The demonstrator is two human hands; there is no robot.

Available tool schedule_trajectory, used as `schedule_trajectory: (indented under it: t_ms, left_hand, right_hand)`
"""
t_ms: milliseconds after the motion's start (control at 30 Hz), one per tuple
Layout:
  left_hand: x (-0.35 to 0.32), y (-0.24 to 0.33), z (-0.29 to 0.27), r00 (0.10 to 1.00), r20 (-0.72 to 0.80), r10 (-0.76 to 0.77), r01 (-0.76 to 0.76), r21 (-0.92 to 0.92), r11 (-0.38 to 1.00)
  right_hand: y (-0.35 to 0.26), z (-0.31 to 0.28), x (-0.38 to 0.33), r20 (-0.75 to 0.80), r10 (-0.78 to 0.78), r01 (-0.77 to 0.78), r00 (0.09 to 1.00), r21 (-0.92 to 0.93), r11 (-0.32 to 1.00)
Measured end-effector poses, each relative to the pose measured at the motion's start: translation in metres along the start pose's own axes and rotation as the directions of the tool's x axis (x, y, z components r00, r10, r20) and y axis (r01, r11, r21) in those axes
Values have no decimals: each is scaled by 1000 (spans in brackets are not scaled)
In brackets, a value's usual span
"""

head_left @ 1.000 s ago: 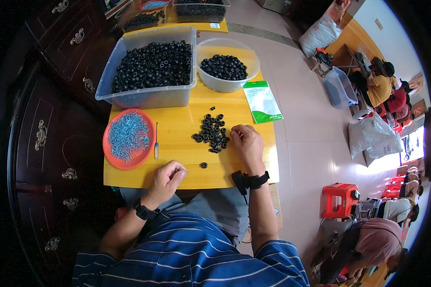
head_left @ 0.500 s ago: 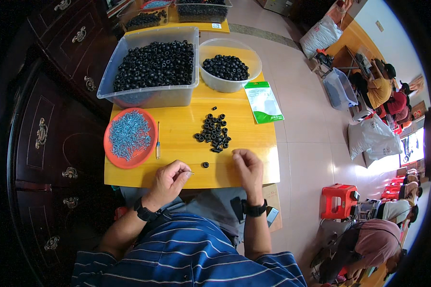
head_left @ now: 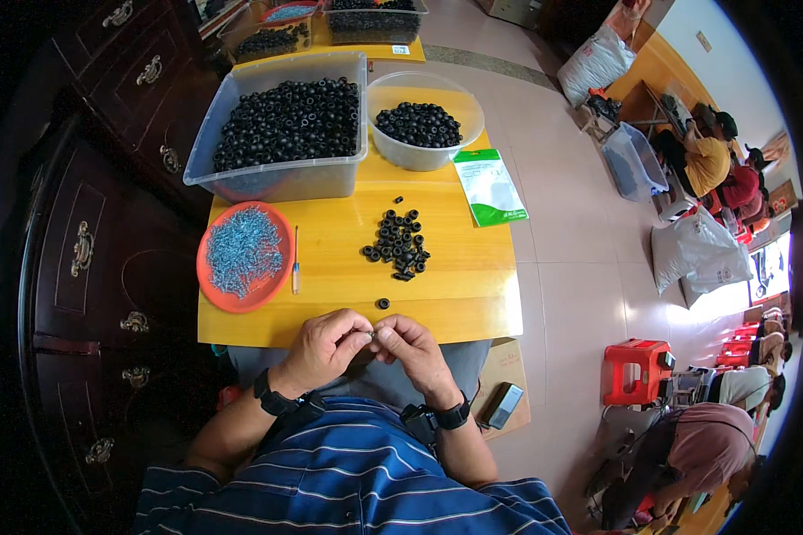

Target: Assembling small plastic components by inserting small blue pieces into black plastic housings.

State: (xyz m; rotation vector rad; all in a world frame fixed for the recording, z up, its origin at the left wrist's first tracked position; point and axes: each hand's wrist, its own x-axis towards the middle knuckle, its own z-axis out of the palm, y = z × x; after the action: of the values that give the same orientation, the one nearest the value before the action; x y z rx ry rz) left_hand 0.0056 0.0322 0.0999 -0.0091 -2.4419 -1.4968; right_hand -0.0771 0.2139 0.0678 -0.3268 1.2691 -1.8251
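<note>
My left hand (head_left: 323, 349) pinches a small, thin metal piece, mostly covered by the fingertips. Against it comes my right hand (head_left: 418, 358), thumb and forefinger pressed together; what they hold is too small and hidden to name. The fingertips of both hands meet just over the table's near edge. A single black ring (head_left: 383, 304) lies just beyond them. Farther off is a loose pile of black rings (head_left: 396, 241). To the left, a red plate (head_left: 207, 283) carries many small silvery-blue metal pieces, with a screwdriver (head_left: 296, 275) beside it.
A large clear bin (head_left: 281, 185) and a round clear tub (head_left: 419, 160), both with black rings, stand at the back of the yellow table (head_left: 330, 214). A green-and-white packet (head_left: 491, 189) overhangs the right edge. Dark drawers flank the left. A red stool (head_left: 635, 373) and people are right.
My right hand has moved left and nearer, from beside the ring pile to my left hand. The left hand has shifted slightly right and nearer, and their fingertips now meet.
</note>
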Motion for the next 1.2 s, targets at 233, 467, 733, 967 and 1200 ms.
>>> schedule_trajectory:
  t_ms: [233, 467, 733, 967, 1200]
  left_hand:
    - [0, 7, -2, 997, 31, -77, 78, -37, 996]
    - [-2, -2, 1, 983, 43, -178, 183, -146, 972]
    - [-1, -11, 8, 978, 33, -206, 208, -147, 967]
    - [5, -9, 7, 979, 22, -203, 204, -207, 957]
    - [3, -8, 7, 987, -12, -161, 155, -204, 967]
  right_hand:
    - [2, -2, 0, 16, 12, -12, 1000, 8, 1000]
    - [19, 4, 2, -88, -121, 108, 989, -140, 984]
    - [7, 11, 4, -134, -228, 160, 964, -392, 906]
    - [13, 5, 11, -75, -146, 131, 986, -175, 976]
    - [5, 7, 9, 8, -89, 89, 996, -122, 988]
